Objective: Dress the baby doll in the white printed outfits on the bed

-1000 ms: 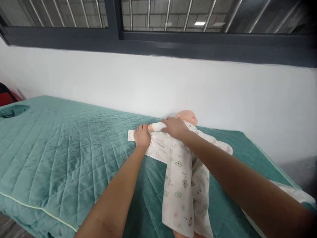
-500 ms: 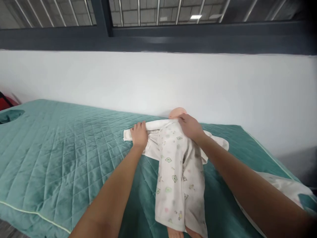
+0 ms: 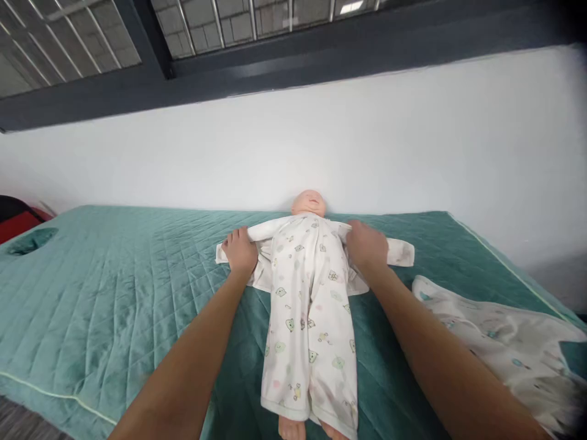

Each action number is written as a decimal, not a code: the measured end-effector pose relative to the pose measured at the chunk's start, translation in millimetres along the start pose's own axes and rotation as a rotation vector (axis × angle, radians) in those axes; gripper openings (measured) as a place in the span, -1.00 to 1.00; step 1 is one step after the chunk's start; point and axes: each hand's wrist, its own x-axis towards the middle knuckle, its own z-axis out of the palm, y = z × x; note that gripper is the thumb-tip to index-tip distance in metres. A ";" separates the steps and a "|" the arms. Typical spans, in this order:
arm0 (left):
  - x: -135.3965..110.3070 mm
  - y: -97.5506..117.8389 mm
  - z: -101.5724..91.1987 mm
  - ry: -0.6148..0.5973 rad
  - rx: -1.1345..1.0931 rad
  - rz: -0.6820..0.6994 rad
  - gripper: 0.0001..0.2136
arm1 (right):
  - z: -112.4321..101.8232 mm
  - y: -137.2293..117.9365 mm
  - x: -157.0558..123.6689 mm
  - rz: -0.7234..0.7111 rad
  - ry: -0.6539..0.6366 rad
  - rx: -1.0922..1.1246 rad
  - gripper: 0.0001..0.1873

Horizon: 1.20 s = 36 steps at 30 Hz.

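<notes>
A baby doll (image 3: 309, 200) lies on its back, its head by the wall and its feet (image 3: 292, 428) toward me. White baby clothes (image 3: 300, 318) with small green and yellow prints cover its body and legs. My left hand (image 3: 241, 250) is closed over the sleeve (image 3: 268, 229) at the left, near the cuff. At the right, my right hand (image 3: 367, 244) grips the other sleeve (image 3: 400, 252) close to the doll's shoulder, the fingertips partly hidden. This sleeve's outer end lies flat beyond my hand.
Green quilted bedding (image 3: 137, 293) spreads under the doll. Another white printed garment (image 3: 499, 336) lies crumpled at the right. Behind stands a white wall (image 3: 206, 159) below a dark window frame (image 3: 275, 67). A red and black item (image 3: 21, 220) sits at the far left.
My right hand has moved from beside the doll's neck out to the right sleeve, uncovering its head. My left hand stays on the left sleeve. The view has tilted and shifted.
</notes>
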 end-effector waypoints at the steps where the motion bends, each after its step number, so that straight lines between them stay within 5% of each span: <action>1: 0.4 0.5 0.4 -0.003 0.000 -0.003 -0.62 | -0.4 5.1 2.9 0.065 0.007 0.028 -0.62; 4: -1.4 2.2 0.3 0.013 0.000 0.005 -0.59 | 3.4 17.9 6.1 0.195 0.049 0.098 -0.61; 11: -12.9 10.1 -19.7 0.093 -0.142 0.091 -0.48 | 20.2 17.3 -6.5 0.247 0.181 0.135 -0.61; 14: -9.4 42.6 -40.9 0.062 -0.412 0.042 -0.51 | 22.4 14.5 -7.3 0.259 0.190 0.139 -0.61; 16: -5.9 81.0 -55.6 -0.010 -0.489 0.178 -0.57 | 22.6 13.4 -7.3 0.265 0.198 0.130 -0.61; 20: -3.1 168.2 -73.0 -0.411 -0.125 0.628 -0.65 | 22.0 12.7 -8.3 0.267 0.195 0.128 -0.60; 24: -5.0 223.3 -66.9 -0.599 0.175 0.754 -0.65 | 22.6 12.7 -7.8 0.275 0.175 0.151 -0.60; 31: -9.5 253.4 -34.2 -0.696 0.334 0.749 -0.66 | 26.0 13.7 -2.1 0.283 0.157 0.188 -0.65; 36: 0.4 254.5 -35.1 -0.717 0.368 0.785 -0.62 | 20.6 22.8 -3.6 0.324 0.164 0.241 -0.67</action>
